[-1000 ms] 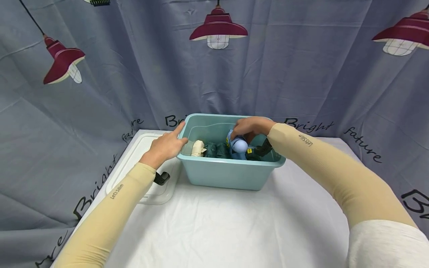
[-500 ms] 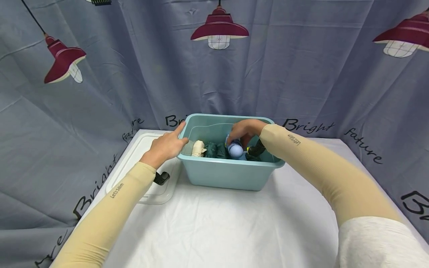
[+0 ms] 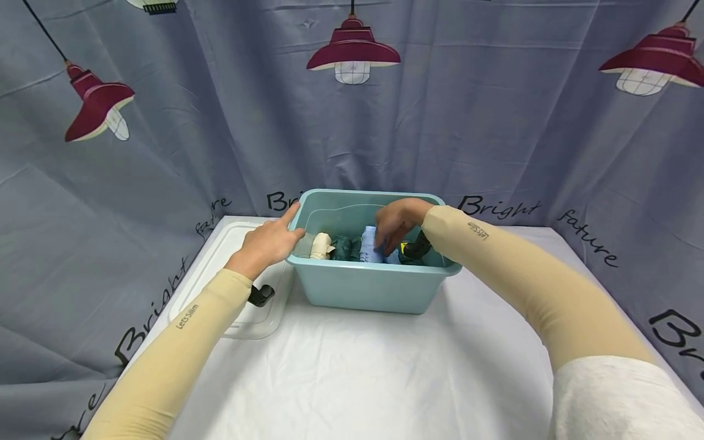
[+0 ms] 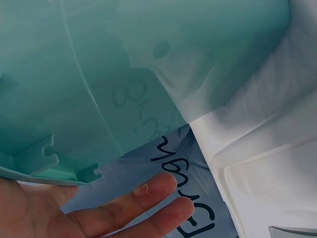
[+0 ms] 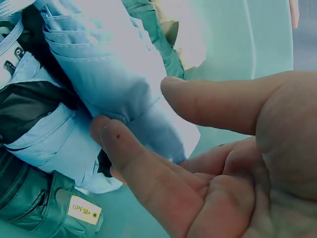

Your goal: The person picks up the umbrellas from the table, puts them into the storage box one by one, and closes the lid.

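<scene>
A teal storage bin point(image 3: 365, 287) holds several folded compact umbrellas lying side by side. My left hand point(image 3: 267, 244) rests at the bin's left rim; in the left wrist view its straight fingers point(image 4: 148, 218) extend outside the wall. My right hand point(image 3: 398, 223) reaches inside from the right. Its fingertips touch a light blue umbrella point(image 5: 119, 74), and the thumb stands apart from the other fingers. Beside that lies another light blue umbrella point(image 5: 44, 144), partly hidden in the head view. A dark green umbrella point(image 5: 39, 203) with a UPF50+ label lies farther right.
Left of the blue umbrellas are dark green umbrellas point(image 3: 342, 247) and a cream one point(image 3: 321, 245). A translucent white lid point(image 3: 236, 235) lies on the white-covered table point(image 3: 385, 366), left of the bin. A grey-blue printed curtain point(image 3: 467, 122) hangs behind.
My right hand has lowered the light blue umbrella into the bin, moving slightly left; it now lies beside the green ones and the fingers have loosened. The left hand stays at the rim.
</scene>
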Motion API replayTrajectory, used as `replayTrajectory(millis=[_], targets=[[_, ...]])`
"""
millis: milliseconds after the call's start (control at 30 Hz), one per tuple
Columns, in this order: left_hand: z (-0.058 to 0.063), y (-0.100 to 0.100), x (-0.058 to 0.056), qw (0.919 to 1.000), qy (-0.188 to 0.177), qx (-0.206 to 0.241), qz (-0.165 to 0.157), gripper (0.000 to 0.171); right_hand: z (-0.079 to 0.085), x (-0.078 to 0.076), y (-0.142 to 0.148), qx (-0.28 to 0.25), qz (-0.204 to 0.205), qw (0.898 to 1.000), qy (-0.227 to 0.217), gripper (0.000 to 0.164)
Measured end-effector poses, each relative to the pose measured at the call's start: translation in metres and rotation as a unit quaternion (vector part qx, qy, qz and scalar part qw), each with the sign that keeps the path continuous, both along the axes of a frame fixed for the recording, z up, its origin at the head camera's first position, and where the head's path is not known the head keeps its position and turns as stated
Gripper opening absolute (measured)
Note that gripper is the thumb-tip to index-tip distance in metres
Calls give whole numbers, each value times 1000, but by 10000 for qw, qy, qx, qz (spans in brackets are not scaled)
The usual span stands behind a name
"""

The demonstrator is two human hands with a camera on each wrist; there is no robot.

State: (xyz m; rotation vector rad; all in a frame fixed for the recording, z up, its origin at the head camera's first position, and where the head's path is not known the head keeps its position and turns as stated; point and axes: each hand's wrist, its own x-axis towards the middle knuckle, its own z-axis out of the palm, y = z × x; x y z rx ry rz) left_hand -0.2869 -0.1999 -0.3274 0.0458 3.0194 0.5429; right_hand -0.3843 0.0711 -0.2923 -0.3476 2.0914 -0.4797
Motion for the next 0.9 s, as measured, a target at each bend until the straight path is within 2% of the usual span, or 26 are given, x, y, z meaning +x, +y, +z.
replayTrajectory(millis=[167,400,533,633,767,900], targets=[[0,-1,2,10000,0,49,-4,71,0,1,6,43,112,9998,177,37],[-2,-1,2,10000,-15,46,2,71,11,9,21,-123,303,9964,788,74],[-2,-1,1,10000,30,45,5,71,21,20,29,-274,331,9895,1379,69],[-2,-1,1,10000,66,53,6,71,25,31,38,-485,283,9783,1992,62],[-1,0,1,10000,43,63,11,71,27,46,53,-642,44,9542,2921,52],[0,-1,1,10000,3,75,34,71,28,57,70,-798,-292,9335,3483,47]])
